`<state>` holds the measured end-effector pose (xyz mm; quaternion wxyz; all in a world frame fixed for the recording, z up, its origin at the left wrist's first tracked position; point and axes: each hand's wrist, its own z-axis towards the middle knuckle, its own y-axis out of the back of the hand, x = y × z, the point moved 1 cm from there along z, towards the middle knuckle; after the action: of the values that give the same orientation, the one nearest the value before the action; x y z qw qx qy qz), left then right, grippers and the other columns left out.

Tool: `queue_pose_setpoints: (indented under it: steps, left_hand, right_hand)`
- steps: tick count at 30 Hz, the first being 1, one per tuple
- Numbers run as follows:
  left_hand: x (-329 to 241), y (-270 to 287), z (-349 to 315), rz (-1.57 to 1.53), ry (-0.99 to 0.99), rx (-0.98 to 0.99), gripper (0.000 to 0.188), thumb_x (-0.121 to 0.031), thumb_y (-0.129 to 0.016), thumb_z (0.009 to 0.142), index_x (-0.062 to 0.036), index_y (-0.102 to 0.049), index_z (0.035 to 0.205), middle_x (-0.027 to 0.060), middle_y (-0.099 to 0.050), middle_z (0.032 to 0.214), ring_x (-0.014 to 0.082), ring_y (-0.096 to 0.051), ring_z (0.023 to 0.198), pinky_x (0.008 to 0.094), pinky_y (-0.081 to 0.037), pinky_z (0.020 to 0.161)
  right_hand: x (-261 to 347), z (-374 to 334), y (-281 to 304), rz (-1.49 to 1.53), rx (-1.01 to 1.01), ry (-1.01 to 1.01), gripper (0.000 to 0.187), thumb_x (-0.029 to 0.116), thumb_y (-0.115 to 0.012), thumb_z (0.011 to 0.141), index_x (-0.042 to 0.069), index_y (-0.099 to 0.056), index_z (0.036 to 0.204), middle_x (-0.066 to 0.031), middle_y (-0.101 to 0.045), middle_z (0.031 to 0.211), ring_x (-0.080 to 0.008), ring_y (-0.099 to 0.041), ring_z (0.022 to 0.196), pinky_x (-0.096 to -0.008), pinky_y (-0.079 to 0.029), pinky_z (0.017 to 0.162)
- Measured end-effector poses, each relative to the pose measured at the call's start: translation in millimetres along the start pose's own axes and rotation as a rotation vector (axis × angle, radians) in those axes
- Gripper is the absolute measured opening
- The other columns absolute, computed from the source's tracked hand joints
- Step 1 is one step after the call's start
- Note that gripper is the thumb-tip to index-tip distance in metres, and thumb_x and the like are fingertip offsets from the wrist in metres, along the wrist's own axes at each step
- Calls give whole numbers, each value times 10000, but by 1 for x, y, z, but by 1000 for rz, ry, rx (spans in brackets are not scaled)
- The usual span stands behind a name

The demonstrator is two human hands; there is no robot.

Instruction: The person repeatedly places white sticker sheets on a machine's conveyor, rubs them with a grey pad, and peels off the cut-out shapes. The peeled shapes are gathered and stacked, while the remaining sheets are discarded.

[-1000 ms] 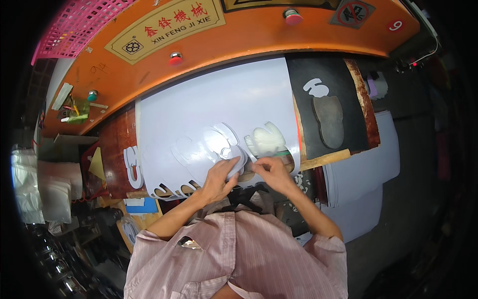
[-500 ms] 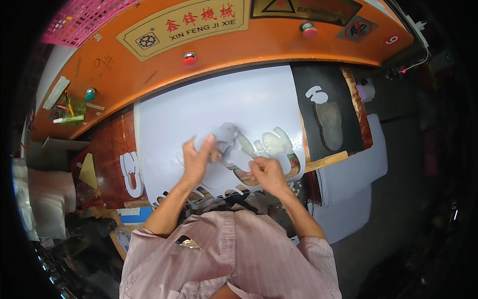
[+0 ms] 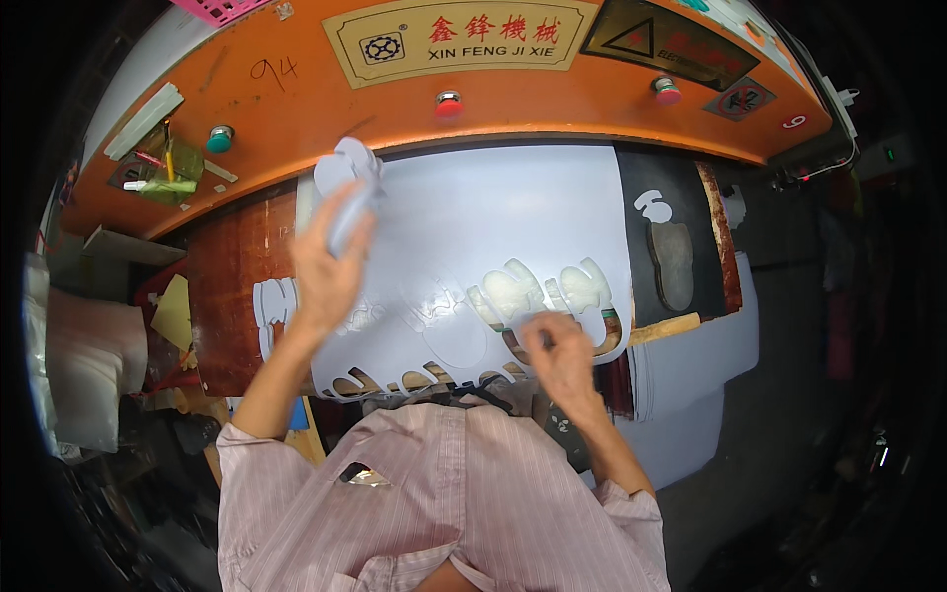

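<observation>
A large white sheet (image 3: 493, 202) lies across the work table, with shaped openings (image 3: 508, 294) cut through its right part and cut outlines still filled on its left part. My left hand (image 3: 333, 259) is raised over the sheet's far left corner, closed around several white cut-out pieces (image 3: 347, 166) that look blurred. Over the sheet's front right part, beside the openings, is my right hand (image 3: 560, 357). Its fingers are curled and slightly smeared; whatever they may pinch is hidden. More white cut-outs (image 3: 275, 301) lie at the sheet's left edge.
Behind the table runs an orange machine beam (image 3: 296, 109) with red and green push buttons. On a black board (image 3: 646, 286) at right are a grey sole-shaped piece (image 3: 673, 264) and a small white cut-out (image 3: 653, 206). Stacked white sheets (image 3: 691, 370) stand below, at right.
My left hand has moved away and to the left, carrying the cut-outs from the sheet's middle. My right hand has stayed near the front right openings. The whole view has shifted.
</observation>
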<state>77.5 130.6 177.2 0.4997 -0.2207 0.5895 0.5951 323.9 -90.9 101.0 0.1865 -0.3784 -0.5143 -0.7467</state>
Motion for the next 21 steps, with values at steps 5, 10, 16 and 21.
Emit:
queue_pose_setpoints:
  steps: [5, 10, 16, 21]
  left_hand:
    - [51, -66, -103, 59, -170, 354, 553, -114, -768, 891, 30, -580, 1390, 252, -682, 1267, 408, -673, 1141, 457, -527, 997]
    - [69, -88, -131, 60, -243, 542, 676, -159, -817, 833, 40, -521, 1407, 216, -645, 1060, 380, -616, 978, 464, -488, 939]
    - [65, -73, -107, 105, -284, 532, 674, -174, -817, 841, 36, -516, 1406, 190, -619, 1023, 361, -618, 935, 449, -514, 863]
    - [64, -66, -94, 60, -235, 488, 553, -152, -779, 889, 26, -572, 1370, 214, -676, 1055, 380, -668, 945, 442, -553, 839]
  right_hand:
    - [-26, 8, -58, 484, 777, -600, 181, 182, -793, 938, 5, -796, 971, -22, -731, 867, -79, -626, 769, -263, -507, 694]
    - [-51, 29, -75, 874, 876, -598, 109, 95, -765, 936, 1, -801, 977, -42, -761, 909, -88, -657, 827, -240, -515, 776]
    - [-29, 29, -75, 912, 775, -613, 128, 97, -702, 962, -4, -780, 955, -51, -765, 941, -107, -667, 901, -262, -513, 855]
    - [-1, 26, -67, 546, 485, -421, 182, 147, -712, 974, -27, -753, 1009, -93, -762, 932, -137, -668, 947, -299, -528, 851]
